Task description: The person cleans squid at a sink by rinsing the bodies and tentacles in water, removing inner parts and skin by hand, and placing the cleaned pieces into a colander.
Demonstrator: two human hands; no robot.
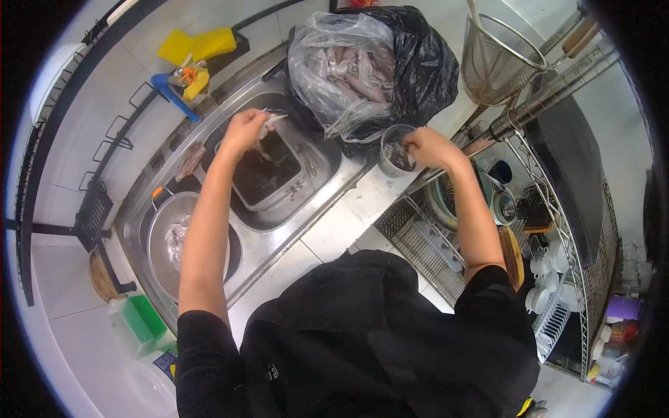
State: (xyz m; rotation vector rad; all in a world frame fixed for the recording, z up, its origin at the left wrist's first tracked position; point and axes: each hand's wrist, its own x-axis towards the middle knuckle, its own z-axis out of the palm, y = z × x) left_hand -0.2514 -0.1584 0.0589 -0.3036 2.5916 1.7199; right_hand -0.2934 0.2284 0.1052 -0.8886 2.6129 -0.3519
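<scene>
My left hand [242, 132] is closed on a pale squid [273, 121] above the sink basin. Below it a clear rectangular tub [279, 198] of dark water stands in the basin. My right hand [429, 148] is at the mouth of a clear plastic cup [387, 167] with dark and pale scraps inside. Its fingers are drawn together over the cup's rim; what they pinch, if anything, is hidden. Behind both hands sits an open plastic bag [306, 59] full of raw squid [359, 70]. A metal colander [162, 216] left of my left forearm has pale squid pieces in it.
A squid piece [189, 161] lies on the sink ledge near the faucet with its blue lever [178, 101]. A yellow cloth [198, 46] hangs behind. At right are a mesh strainer [491, 70] and a wire rack [557, 202] with cups and dishes. A green box [143, 324] is lower left.
</scene>
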